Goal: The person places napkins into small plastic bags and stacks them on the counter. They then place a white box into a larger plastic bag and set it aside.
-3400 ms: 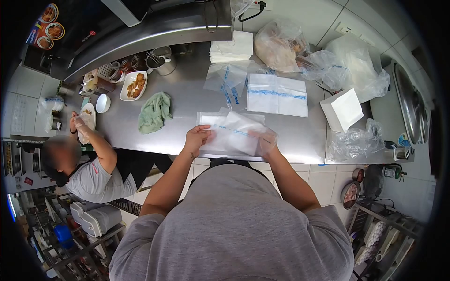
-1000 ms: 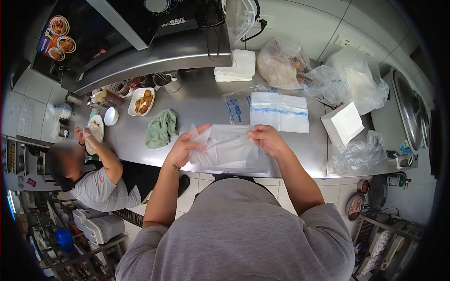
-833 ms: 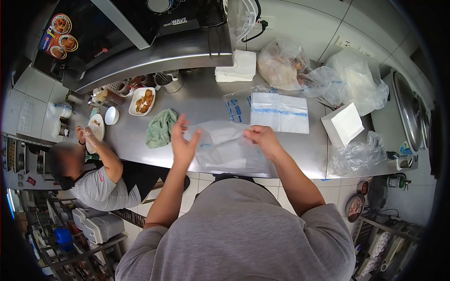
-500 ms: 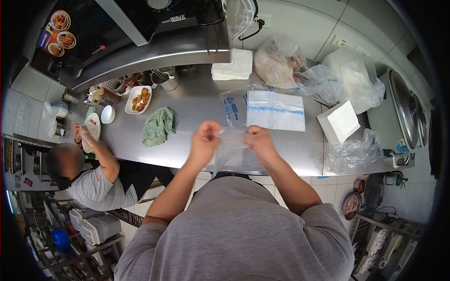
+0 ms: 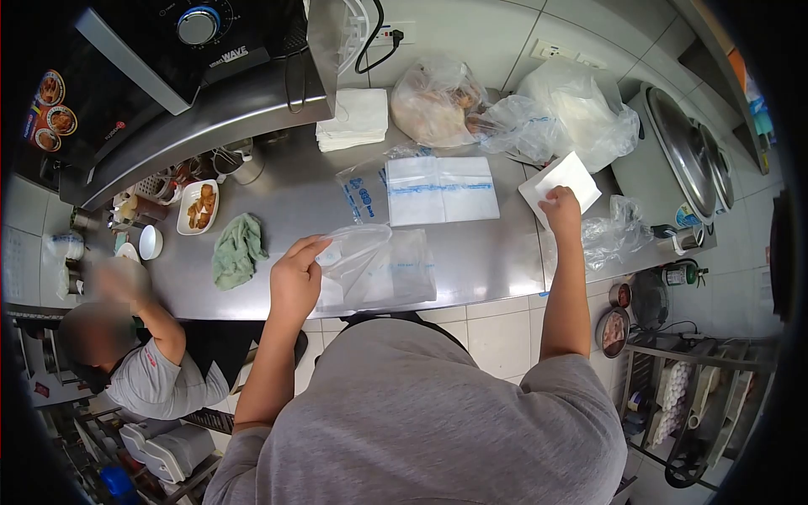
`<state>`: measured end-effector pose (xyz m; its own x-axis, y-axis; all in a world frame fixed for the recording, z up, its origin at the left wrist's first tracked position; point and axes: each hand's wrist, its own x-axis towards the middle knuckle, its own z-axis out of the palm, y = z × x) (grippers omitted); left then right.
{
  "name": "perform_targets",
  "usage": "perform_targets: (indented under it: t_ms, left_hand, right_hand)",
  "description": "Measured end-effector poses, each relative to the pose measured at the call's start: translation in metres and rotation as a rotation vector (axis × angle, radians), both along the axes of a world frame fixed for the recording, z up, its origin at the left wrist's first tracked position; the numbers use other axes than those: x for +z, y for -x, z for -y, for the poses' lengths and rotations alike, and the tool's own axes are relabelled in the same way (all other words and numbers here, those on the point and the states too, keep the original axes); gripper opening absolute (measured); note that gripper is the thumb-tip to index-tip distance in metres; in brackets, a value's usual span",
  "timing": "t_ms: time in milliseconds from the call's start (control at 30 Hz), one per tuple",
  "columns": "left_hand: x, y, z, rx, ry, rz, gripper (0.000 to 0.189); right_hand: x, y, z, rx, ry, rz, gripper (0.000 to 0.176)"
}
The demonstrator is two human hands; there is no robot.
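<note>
Left hand (image 5: 295, 279) tight on clear bag (image 5: 383, 268), right hand (image 5: 562, 207) curled on paper stack (image 5: 566, 173); flat bags (image 5: 439, 188) between.

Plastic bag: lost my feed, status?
Left hand holds plastic bag mouth. Right hand on white paper stack, grip unclear. Co-worker far left, apart.

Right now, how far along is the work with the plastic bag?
Done: one plastic bag lies apart from the flat bags, its mouth open. In hand: the left hand holds that mouth; the right hand touches the white paper. Left: the bag looks empty, and no paper is lifted yet.
</note>
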<state>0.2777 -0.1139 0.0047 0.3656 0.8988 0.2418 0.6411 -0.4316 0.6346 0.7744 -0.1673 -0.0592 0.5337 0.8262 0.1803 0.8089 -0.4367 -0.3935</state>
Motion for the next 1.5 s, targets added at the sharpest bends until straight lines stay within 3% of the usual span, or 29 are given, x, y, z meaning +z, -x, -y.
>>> perform_targets:
  t_ms: [233, 1067, 1167, 1233, 1300, 1367, 1433, 1500]
  left_hand:
    - [0.003, -0.007, 0.000, -0.021, 0.035, 0.030, 0.040]
    - [-0.003, -0.006, 0.007, -0.014, 0.080, 0.060, 0.044]
    - [0.002, -0.006, 0.010, 0.003, 0.113, 0.041, 0.044]
    - [0.002, -0.005, 0.008, 0.037, 0.145, 0.029, 0.044]
    - [-0.004, -0.001, 0.006, 0.020, 0.081, -0.010, 0.045]
    - [-0.003, -0.002, 0.005, 0.047, 0.116, -0.021, 0.045]
    - [0.000, -0.005, 0.001, 0.066, 0.128, -0.027, 0.046]
    - [-0.004, -0.006, 0.000, 0.052, 0.076, -0.043, 0.047]
  right_hand:
    - [-0.013, -0.003, 0.004, 0.014, -0.137, -0.012, 0.013]
    - [-0.029, -0.021, 0.006, 0.077, -0.142, -0.079, 0.008]
    - [-0.030, -0.016, 0.007, 0.058, -0.178, -0.036, 0.009]
    - [-0.007, 0.017, 0.001, -0.025, -0.421, -0.108, 0.008]
    - [0.008, 0.066, -0.004, 0.205, -0.515, -0.503, 0.007]
    - [0.026, 0.132, 0.005, 0.397, -0.358, -0.959, 0.008]
    - [0.042, 0.185, 0.014, 0.472, -0.093, -1.623, 0.010]
    - [0.048, 0.232, 0.019, 0.348, -0.129, -1.981, 0.014]
